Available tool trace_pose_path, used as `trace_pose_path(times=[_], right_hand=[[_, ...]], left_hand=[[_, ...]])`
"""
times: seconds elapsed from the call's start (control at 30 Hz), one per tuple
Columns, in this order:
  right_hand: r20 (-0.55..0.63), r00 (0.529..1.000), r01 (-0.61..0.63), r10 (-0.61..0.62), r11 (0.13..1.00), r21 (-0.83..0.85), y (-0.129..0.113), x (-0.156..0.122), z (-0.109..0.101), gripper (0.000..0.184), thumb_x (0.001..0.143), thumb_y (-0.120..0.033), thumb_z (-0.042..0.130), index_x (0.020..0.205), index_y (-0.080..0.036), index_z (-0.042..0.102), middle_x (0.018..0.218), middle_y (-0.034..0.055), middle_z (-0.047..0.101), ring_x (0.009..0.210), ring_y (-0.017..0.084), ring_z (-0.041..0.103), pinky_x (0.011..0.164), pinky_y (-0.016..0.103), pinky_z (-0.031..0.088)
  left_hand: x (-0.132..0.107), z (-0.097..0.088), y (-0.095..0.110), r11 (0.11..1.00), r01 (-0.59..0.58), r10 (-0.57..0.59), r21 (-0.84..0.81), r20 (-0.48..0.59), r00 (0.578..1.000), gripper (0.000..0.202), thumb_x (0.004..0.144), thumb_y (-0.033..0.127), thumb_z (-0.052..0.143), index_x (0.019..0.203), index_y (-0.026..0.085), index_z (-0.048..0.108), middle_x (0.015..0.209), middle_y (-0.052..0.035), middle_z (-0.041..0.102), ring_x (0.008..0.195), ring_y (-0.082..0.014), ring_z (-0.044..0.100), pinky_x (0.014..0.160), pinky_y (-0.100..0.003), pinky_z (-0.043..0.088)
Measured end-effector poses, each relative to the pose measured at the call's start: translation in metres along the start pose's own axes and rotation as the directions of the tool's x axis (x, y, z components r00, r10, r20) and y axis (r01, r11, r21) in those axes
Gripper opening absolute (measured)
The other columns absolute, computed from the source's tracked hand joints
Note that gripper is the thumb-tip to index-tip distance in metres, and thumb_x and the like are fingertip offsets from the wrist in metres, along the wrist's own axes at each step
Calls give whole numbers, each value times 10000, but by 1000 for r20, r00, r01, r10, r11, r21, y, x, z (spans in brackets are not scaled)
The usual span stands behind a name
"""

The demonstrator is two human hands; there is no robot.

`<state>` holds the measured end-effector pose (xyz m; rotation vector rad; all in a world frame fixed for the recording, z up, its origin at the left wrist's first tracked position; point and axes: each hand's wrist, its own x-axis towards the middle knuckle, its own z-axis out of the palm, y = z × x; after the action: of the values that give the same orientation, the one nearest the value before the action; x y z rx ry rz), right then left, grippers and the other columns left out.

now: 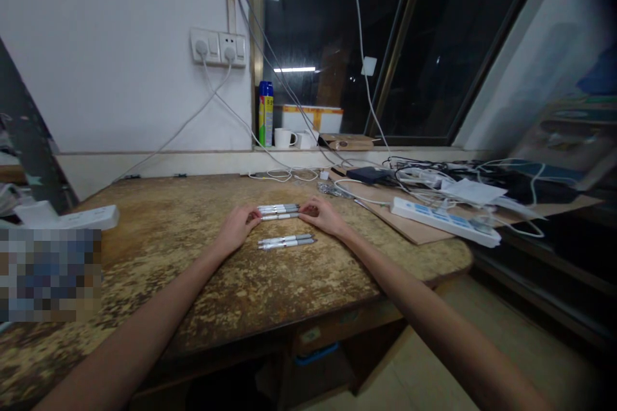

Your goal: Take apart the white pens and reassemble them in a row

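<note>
Several white-and-grey pens [278, 208] lie side by side across the worn wooden table [212, 295]. My left hand [238, 227] pinches the left end of the nearest pen [279, 216] in this row. At that pen's other end, the fingers of my right hand [324, 216] are closed on its grey tip. Closer to me, a smaller group of similar pens [286, 242] rests apart from the row, touched by neither hand.
A white power strip [446, 221] sits on a cardboard sheet [409, 231] at right, beside tangled cables [429, 173]. Another white power strip [96, 215] is at left. A spray can [265, 114] and a white mug [283, 137] stand on the windowsill.
</note>
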<state>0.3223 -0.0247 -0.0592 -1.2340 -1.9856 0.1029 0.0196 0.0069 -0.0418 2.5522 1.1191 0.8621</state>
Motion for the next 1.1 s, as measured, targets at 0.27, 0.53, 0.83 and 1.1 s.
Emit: trace_pose_path(times=[0.27, 0.53, 0.83, 1.1], right_hand=[[12, 1000, -29, 27, 989, 146, -9, -1, -1, 247, 978, -395, 606, 982, -157, 674, 1005, 89, 698, 943, 207, 616, 888, 345, 461], [195, 980, -103, 30, 920, 379, -25, 10, 3, 304, 998, -385, 528, 1220, -178, 545, 857, 9, 633, 760, 168, 579, 698, 281, 443], [209, 968, 141, -141, 990, 18, -31, 9, -2, 135, 1005, -285, 561, 1077, -193, 629, 987, 67, 680, 889, 202, 593, 808, 310, 416], [230, 956, 240, -183, 937, -253, -38, 9, -1, 214, 1053, -340, 506, 1038, -187, 654, 1035, 110, 704, 978, 252, 609, 882, 363, 414]], left_hand=[[-2, -4, 20, 995, 58, -57, -84, 19, 998, 328, 956, 406, 549, 1184, 176, 601, 894, -56, 685, 816, -231, 629, 753, -332, 462], [-2, -10, 38, 996, 18, -15, -87, 28, 999, 307, 1020, 439, 478, 1077, 204, 667, 996, -55, 719, 859, -227, 631, 810, -337, 448], [-4, -11, 37, 997, 52, -48, -63, 59, 997, 368, 1042, 465, 423, 1080, 207, 683, 1094, -81, 733, 990, -266, 646, 877, -356, 454], [-4, -11, 41, 993, 93, -84, -71, 115, 990, 463, 1058, 496, 369, 767, 201, 576, 701, -7, 607, 694, -199, 571, 697, -304, 383]])
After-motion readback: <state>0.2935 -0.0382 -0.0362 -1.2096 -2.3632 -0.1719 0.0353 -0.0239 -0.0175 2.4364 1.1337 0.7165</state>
